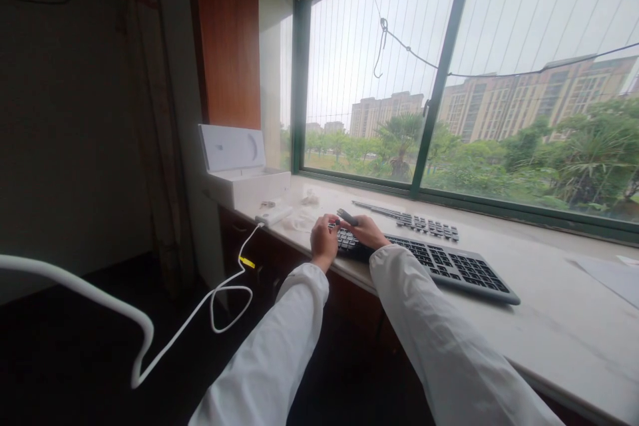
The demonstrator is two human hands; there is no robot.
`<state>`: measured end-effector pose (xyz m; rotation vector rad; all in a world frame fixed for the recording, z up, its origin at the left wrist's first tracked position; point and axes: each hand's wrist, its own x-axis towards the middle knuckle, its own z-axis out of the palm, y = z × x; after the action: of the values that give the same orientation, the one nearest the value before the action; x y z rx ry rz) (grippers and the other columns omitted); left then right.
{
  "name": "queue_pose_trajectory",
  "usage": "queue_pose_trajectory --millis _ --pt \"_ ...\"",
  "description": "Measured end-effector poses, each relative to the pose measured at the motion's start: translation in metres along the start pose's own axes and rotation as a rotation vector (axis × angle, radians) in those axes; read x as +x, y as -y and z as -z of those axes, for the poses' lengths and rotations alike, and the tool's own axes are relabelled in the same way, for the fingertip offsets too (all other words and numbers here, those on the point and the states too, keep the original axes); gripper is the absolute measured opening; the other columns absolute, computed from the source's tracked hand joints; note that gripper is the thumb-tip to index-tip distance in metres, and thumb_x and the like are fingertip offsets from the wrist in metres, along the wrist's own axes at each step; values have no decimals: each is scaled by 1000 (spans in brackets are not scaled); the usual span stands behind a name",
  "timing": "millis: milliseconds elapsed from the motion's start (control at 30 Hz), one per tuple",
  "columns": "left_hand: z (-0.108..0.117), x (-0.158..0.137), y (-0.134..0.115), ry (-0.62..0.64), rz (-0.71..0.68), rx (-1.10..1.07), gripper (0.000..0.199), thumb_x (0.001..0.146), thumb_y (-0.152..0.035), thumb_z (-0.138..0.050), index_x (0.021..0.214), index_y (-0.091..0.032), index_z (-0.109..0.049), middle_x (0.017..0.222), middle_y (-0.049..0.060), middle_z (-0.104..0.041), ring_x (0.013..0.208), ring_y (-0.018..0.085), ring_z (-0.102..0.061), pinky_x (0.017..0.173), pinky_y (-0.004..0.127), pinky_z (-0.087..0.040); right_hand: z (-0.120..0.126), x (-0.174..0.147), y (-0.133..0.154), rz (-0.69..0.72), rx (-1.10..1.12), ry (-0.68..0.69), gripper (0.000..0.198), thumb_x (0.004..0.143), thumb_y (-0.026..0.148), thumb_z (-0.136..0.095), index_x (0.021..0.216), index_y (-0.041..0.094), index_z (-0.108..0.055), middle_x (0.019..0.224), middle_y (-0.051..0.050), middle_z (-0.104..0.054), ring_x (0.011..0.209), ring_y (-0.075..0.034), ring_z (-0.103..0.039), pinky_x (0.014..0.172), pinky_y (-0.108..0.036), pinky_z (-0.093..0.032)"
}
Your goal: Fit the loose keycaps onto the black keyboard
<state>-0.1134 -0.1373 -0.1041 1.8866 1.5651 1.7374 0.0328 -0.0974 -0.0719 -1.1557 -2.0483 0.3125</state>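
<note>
A dark keyboard (449, 265) lies along the near edge of the counter, beneath both hands. At its left end, my left hand (324, 241) is closed, with a small black piece, apparently a keycap (337, 221), at its fingertips. My right hand (368, 233) is wrapped around a short dark grey tool (348, 217) whose end points up and left; its exact kind does not show. The two hands nearly meet over the left-hand keys. Behind the keyboard, loose keycaps (434, 227) are laid out in rows on the counter.
An open white box (254, 188) stands at the counter's left end. Beside it are a white power strip (273, 215) and crumpled clear plastic (302, 218). A white cable (184, 329) hangs off the edge. Paper (609, 276) lies at right; a window (369, 80) borders the back.
</note>
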Motion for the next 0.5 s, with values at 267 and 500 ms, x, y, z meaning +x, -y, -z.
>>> queue_pose_trajectory --millis 267,500 --pt "1 0 -1 -2 23 7 16 88 -16 -61 102 -21 -64 100 4 -66 87 15 -62 84 28 -47 1 -2 1 57 5 -95 45 81 58 -53 68 16 -67 57 0 -54 59 -14 -46 56 -25 -33" --pt "0 0 -1 -7 23 -11 16 88 -17 -60 103 -21 -65 101 5 -67 89 16 -62 85 29 -48 2 -2 1 124 42 -64 34 82 47 -58 87 17 -73 69 -1 -66 63 -15 -53 61 -26 -36"
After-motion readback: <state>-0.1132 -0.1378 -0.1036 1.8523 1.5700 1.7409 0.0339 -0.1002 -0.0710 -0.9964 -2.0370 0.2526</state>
